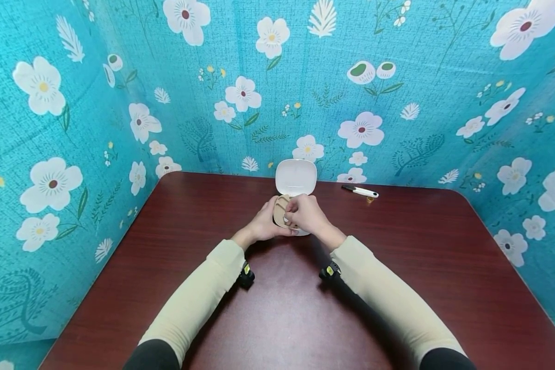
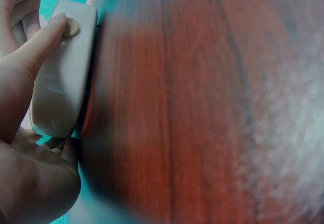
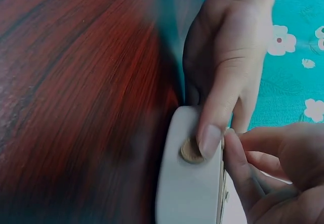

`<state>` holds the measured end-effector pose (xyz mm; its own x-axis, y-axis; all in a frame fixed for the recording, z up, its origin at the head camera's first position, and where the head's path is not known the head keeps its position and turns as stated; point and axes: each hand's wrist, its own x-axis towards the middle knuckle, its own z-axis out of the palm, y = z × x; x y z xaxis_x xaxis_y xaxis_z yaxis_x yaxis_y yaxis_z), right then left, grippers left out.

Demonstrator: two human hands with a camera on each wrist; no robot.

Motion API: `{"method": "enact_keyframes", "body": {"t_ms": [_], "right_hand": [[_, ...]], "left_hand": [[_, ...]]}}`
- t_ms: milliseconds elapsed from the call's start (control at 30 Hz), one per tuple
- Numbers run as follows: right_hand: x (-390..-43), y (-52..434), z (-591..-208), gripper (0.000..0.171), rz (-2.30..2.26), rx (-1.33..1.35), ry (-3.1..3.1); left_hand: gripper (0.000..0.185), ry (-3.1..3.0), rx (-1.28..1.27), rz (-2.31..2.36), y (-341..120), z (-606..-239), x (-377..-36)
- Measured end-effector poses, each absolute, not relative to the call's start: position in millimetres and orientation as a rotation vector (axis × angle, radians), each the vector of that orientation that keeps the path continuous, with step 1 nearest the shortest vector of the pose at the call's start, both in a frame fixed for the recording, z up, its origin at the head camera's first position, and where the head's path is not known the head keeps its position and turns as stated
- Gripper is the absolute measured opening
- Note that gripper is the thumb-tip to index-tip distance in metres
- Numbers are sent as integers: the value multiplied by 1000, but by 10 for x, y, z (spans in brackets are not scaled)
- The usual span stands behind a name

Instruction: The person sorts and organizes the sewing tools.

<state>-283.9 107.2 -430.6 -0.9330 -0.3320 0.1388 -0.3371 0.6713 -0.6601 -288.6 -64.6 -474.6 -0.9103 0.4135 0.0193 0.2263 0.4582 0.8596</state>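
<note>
White case (image 1: 296, 177), lid up, beige tray inside, round tan button on its side. Left hand (image 1: 264, 222) grips case; right hand (image 1: 305, 213) pinches at tray. Pen (image 1: 361, 191) right of case.

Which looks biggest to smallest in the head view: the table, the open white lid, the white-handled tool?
1. Table, by far the largest.
2. Open white lid of the case that both hands hold.
3. White-handled tool, slim; about as long as the lid is wide, but covers far less area.
</note>
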Motion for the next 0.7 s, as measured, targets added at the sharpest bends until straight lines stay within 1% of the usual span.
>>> {"method": "enact_keyframes", "body": {"t_ms": [233, 400, 500, 700], "right_hand": [[-2859, 973, -4278, 16, 1070, 551, -2882], [-2842, 946, -4234, 12, 1030, 542, -2885], [-2838, 959, -4223, 10, 1040, 577, -2889], [-2848, 1030, -4231, 6, 1116, 705, -2905]], "left_hand": [[108, 2511, 558, 1432, -644, -4730, -2880], [105, 2505, 542, 1426, -644, -4725, -2873], [104, 2505, 538, 1420, -646, -4730, -2874], [108, 2516, 540, 1404, -659, -4735, -2877]]}}
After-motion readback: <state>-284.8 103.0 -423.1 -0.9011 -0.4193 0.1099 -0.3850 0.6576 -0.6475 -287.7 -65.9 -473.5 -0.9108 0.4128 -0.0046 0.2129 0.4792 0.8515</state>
